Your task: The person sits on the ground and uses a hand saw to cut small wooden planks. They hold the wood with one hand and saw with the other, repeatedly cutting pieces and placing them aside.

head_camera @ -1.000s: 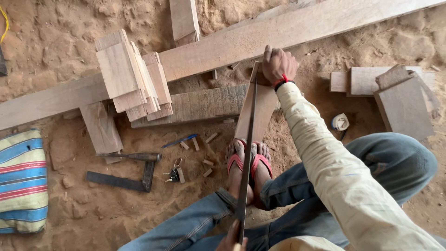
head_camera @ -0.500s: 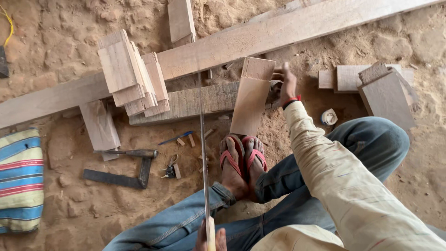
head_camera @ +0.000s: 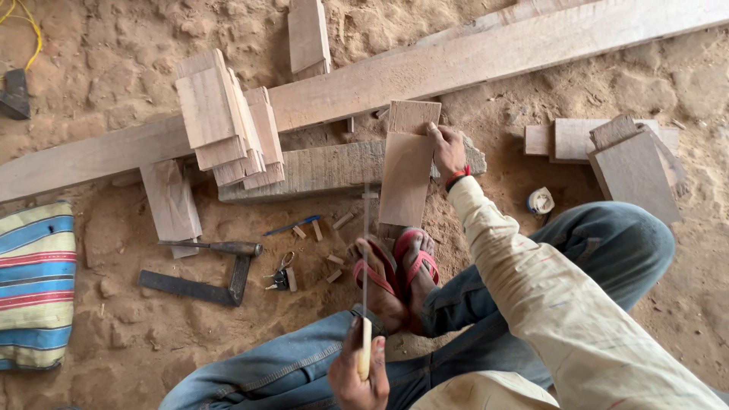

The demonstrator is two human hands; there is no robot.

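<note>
Fingers of my left hand (head_camera: 359, 377) are curled tight round the pale handle of a thin saw (head_camera: 365, 288), whose narrow blade runs straight up from my fist, edge-on to me and hard to make out. My right hand (head_camera: 448, 150) grips the right edge of a short wooden board (head_camera: 406, 171), which leans tilted, its top resting on a grey plank (head_camera: 319, 168) and its foot pinned under my sandalled feet (head_camera: 395, 275). Behind the board a long timber beam (head_camera: 471, 64) crosses the sandy ground (head_camera: 91, 304) slantwise, bearing a stack of cut blocks (head_camera: 224, 118). Small offcuts (head_camera: 334, 250) and a bunch of keys (head_camera: 279, 275) lie just left of my feet, with a try square (head_camera: 201, 281) beyond them. To the right sit more boards (head_camera: 623, 156) and a roll of tape (head_camera: 541, 202). A striped cloth (head_camera: 34, 285) is cut off at the left edge, and my own sleeve and knees hide the ground nearest me.
</note>
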